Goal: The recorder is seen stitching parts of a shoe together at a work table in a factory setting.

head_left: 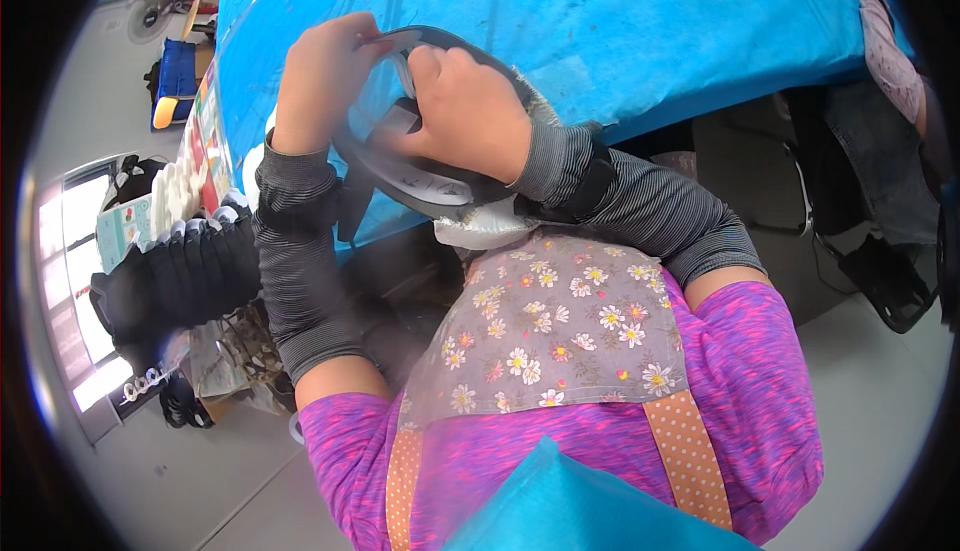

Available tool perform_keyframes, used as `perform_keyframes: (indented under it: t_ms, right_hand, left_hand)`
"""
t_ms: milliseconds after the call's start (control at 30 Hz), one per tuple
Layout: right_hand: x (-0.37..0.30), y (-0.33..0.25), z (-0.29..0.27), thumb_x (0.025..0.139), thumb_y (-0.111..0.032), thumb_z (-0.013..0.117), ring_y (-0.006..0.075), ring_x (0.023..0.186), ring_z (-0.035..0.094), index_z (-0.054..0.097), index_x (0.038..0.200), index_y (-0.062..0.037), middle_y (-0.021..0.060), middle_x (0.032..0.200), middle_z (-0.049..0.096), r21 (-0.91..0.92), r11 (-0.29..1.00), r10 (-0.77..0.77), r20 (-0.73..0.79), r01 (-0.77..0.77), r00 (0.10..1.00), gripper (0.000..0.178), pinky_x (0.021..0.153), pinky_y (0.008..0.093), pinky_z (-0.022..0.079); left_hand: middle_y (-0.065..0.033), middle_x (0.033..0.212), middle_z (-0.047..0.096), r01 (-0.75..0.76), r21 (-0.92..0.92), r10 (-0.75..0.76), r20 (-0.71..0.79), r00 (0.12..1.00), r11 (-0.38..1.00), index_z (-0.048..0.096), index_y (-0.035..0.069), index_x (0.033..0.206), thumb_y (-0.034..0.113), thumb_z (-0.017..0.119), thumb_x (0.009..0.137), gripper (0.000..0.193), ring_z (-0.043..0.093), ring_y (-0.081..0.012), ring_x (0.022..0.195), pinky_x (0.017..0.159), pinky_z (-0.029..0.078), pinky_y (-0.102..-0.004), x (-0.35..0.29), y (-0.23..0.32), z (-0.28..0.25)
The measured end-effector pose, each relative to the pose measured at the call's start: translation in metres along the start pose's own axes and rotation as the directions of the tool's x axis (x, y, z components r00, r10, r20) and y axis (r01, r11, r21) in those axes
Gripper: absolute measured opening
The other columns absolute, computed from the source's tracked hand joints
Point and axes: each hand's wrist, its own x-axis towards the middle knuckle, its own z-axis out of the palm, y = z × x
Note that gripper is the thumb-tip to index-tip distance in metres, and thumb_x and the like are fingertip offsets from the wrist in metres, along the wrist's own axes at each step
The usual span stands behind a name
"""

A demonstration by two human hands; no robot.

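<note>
A dark ring-shaped piece (pixel 362 156), seemingly a cap or visor seen from inside, is tilted between my hands at the near edge of the blue-covered table. A whitish strip (pixel 440 189) lines its near side, and blue shows through its middle. My left hand (pixel 322 76) pinches the far left rim between thumb and fingers. Curled over the ring's inside, my right hand (pixel 470 116) has its thumb on a small dark flap with a pale face; part of its grip is hidden. White ragged material (pixel 485 226) sticks out below the ring, against my apron.
A blue cover (pixel 640 21) spreads over the table. Left of me is a row of nested black caps (pixel 180 276), beside a pale box (pixel 125 231). A blue chair (pixel 175 76) stands farther off. Another person's arm (pixel 890 51) and a dark chair (pixel 885 281) are at the right.
</note>
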Motion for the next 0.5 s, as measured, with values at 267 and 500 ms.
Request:
perform_keyframes:
  t_ms: [267,500]
  right_hand:
    - [-0.009,0.008,0.021,0.08,-0.007,0.061,0.0361,0.077,0.063,0.064,0.088,-0.0046,0.0142,0.078,0.065,0.416,0.902,-0.117,-0.027,0.118,0.993,0.009,0.067,0.0444,0.051]
    - [-0.01,0.01,0.03,0.079,-0.001,0.059,0.0365,0.078,0.064,0.06,0.12,-0.0051,0.0176,0.08,0.065,0.446,0.878,-0.204,0.021,0.174,0.979,0.04,0.07,0.0435,0.051]
  left_hand:
    - [-0.0139,0.11,0.071,0.126,-0.434,0.005,0.289,0.957,0.892,0.067,0.001,0.115,0.038,0.052,0.099,0.043,0.066,-0.0231,0.1,0.084,0.049,-0.0325,-0.004,-0.016,-0.011]
    - [-0.0205,0.145,0.045,0.012,-0.929,-0.099,-0.026,0.995,0.369,0.049,-0.01,0.135,0.058,0.02,0.103,0.08,0.041,-0.0293,0.136,0.116,0.025,-0.0397,-0.044,-0.04,0.047]
